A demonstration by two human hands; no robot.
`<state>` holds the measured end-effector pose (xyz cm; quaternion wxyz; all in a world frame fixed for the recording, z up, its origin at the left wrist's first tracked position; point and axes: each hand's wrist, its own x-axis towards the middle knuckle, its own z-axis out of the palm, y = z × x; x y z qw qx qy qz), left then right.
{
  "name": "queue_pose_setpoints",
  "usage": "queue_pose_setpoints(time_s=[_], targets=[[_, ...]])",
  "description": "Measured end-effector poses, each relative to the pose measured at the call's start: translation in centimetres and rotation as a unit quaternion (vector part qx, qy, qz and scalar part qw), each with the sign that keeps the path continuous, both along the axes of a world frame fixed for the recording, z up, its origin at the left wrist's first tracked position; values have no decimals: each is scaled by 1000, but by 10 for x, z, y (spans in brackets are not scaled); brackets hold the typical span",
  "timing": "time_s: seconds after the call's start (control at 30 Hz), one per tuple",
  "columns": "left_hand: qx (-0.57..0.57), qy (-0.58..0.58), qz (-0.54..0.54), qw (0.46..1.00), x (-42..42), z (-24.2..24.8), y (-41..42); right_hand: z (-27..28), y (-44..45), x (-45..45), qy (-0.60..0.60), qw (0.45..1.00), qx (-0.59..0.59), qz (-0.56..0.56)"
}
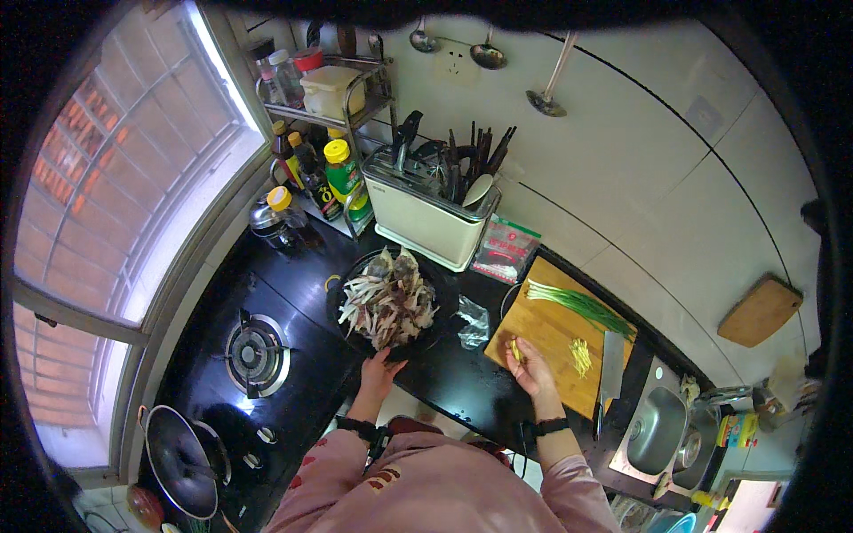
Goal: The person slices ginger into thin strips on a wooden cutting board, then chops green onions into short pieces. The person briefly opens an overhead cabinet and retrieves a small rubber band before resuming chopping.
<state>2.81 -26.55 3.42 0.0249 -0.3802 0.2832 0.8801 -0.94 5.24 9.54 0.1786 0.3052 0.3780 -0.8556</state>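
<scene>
A dark round pan or dish [430, 341] holds a heap of cut meat or fish pieces [388, 300]. My left hand [381, 373] touches its near rim with spread fingers. Over the left edge of the bamboo cutting board [533, 328], my right hand [528, 365] pinches some yellow shredded pieces, perhaps ginger. A small pile of yellow shreds [580, 358] lies on the board. Behind it is a bunch of green onions [586, 308]. A cleaver [611, 366] rests along the board's right side, its handle past the edge.
A gas burner [252, 353] and a wok [180, 460] are at left. Behind stand a bottle rack [370, 106], a white knife and chopstick holder [423, 216] and a printed plastic bag [506, 250]. Clear crumpled plastic [473, 323] lies beside the pan. A steel sink [656, 426] is at right.
</scene>
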Motion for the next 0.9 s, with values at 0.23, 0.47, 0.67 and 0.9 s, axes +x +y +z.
queue_pose_setpoints(time_s=[0.23,0.47,0.67,0.9], targets=[[-2,43,13,999,-8,-7,-19,-11,-36,-38,-27,987,94,129],[-67,98,18,993,-19,-8,-29,-49,-101,-133,170,832,435,301],[-17,59,37,997,-21,0,-34,-60,-141,-158,279,612,665,324],[-38,51,51,997,-16,-6,-35,-59,-135,-151,280,605,672,323]])
